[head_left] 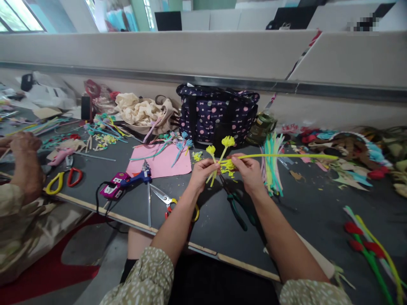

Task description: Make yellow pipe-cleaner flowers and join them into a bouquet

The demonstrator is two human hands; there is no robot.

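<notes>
My left hand is closed on yellow pipe-cleaner flowers, whose two heads stick up above the fingers while the stems poke out below. Pinched in my right hand is a long yellow pipe cleaner; it reaches far to the right, and its near end runs to the stems at my left fingers. Small yellow bits show between the hands. Just beneath lie dark green-handled pliers. Scissors with red and yellow handles are partly covered by my left forearm.
A purple box and a blue glue gun lie left, by a pink sheet. A polka-dot bag stands behind, with a pipe-cleaner bundle right of it. Red flowers lie at right. Another person's hand is far left.
</notes>
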